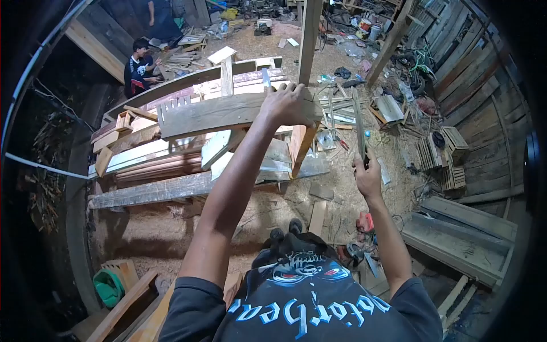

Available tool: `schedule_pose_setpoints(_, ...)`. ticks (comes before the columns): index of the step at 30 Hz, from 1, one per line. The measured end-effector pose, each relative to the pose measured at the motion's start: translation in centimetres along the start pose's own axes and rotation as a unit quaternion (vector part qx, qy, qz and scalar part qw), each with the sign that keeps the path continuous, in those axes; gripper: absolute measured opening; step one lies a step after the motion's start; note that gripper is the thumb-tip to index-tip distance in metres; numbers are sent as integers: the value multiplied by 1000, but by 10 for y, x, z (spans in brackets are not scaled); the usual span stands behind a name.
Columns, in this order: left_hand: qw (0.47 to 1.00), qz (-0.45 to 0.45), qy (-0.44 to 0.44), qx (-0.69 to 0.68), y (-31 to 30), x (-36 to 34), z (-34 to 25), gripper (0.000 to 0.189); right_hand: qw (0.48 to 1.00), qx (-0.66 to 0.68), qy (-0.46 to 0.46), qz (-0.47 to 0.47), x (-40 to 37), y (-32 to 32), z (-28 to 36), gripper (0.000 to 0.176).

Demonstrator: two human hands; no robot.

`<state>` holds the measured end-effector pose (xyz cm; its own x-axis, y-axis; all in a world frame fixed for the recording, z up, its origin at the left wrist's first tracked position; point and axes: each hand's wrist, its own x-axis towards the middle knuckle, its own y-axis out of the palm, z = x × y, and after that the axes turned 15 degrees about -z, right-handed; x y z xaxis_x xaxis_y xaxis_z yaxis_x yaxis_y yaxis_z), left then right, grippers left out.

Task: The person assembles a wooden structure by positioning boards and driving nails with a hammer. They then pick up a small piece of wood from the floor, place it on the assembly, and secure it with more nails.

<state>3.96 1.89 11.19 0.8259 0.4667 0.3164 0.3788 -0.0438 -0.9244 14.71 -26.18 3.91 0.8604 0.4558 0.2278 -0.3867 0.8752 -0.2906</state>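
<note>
My left hand point(283, 105) is closed over the upper edge of a grey-brown wooden board point(211, 115), near its right end. The board stands on edge above a stack of planks. Beneath that end, a lighter wooden piece point(302, 145) slants down. Just past my left fingers, a narrow bluish strip point(266, 78) sticks up. On the right, my right hand point(368, 171) is wrapped around the lower end of a long thin wooden strip point(358, 122), which points away from me. The strip is apart from the board.
Long planks point(154, 194) lie stacked at left. A wooden post point(310, 43) rises ahead. A red tool point(364, 222) and red-handled pliers point(343, 145) lie on the sawdust floor. A wooden trough point(456, 245) is at right, a green bucket point(108, 288) lower left. A person point(139, 68) sits far left.
</note>
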Motion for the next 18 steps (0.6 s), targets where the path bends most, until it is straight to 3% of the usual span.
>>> schedule_pose_setpoints(4,1000,-7,8,-8,4,0,4,111,995,-88,46,27,-65,-22,-70,37)
schedule_pose_setpoints(6,1000,5,2,-8,1,-1,2,108,956,-245,84,138,-98,-43,-116,40)
schedule_pose_setpoints(7,1000,8,0,-8,5,0,3,106,954,-247,86,145,-101,-45,-137,40)
schedule_pose_setpoints(9,1000,-3,3,7,11,2,6,111,838,-420,-126,325,-106,-41,-185,46)
schedule_pose_setpoints(10,1000,-24,3,6,15,5,10,112,815,-410,-187,364,-102,-31,-225,47)
schedule_pose_setpoints(14,1000,-28,-3,2,18,5,9,112,771,-416,-189,444,-61,25,-291,46)
schedule_pose_setpoints(16,1000,-18,-15,4,13,4,4,111,756,-438,-188,448,-44,45,-301,44)
schedule_pose_setpoints(18,999,-39,-11,4,12,1,3,108,706,-419,-247,514,-9,60,-293,39)
